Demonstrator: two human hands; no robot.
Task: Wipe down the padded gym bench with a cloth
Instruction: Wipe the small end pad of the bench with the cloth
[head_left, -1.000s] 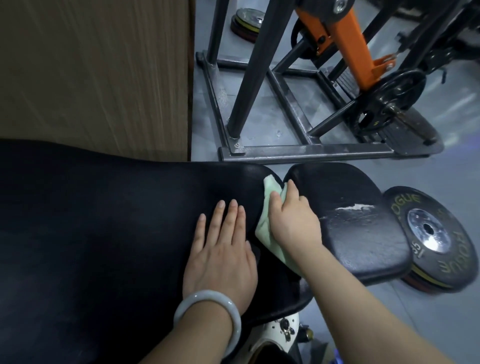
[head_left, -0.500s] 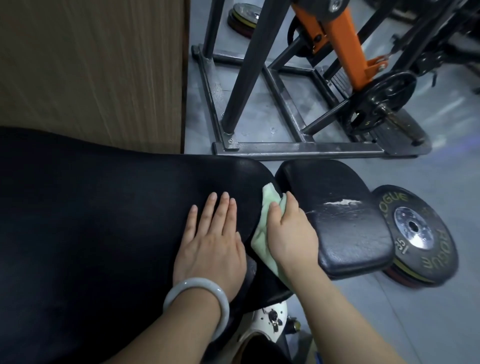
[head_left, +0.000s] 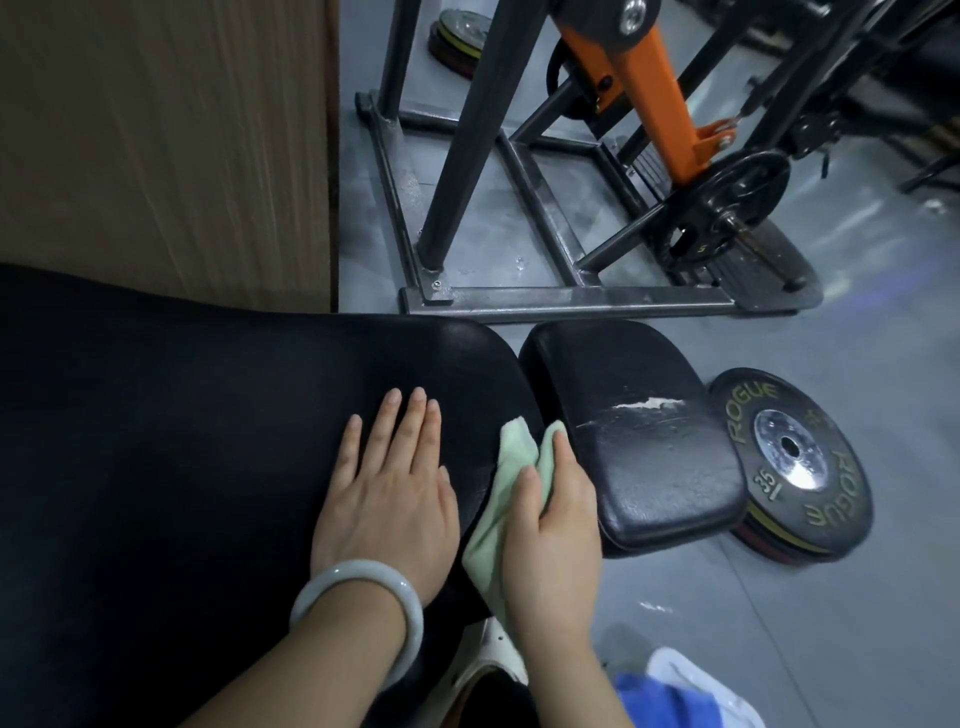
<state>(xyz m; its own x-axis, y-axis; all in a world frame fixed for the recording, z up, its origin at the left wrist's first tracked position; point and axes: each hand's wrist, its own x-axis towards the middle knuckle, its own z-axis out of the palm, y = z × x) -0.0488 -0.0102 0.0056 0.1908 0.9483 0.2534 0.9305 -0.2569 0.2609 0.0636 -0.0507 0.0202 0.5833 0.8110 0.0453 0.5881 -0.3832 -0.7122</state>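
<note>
The black padded bench (head_left: 182, 441) fills the left and lower middle of the head view. Its smaller seat pad (head_left: 639, 447), scuffed white on top, lies just to the right. My left hand (head_left: 387, 493), with a pale bangle on the wrist, rests flat on the long pad, fingers straight. My right hand (head_left: 550, 525) grips a light green cloth (head_left: 498, 499) and presses it into the gap between the two pads, at the long pad's right edge. Much of the cloth is hidden under my right hand.
A black ROGUE weight plate (head_left: 795, 462) lies on the grey floor right of the seat pad. A steel rack frame (head_left: 571, 301) with an orange arm (head_left: 649, 88) stands beyond the bench. A wooden panel (head_left: 166, 145) rises at the back left. Blue and white fabric (head_left: 675, 696) shows at the bottom right.
My right hand has drawn the cloth back toward me along the gap between the pads. My left hand stays flat on the long pad. The view has shifted slightly.
</note>
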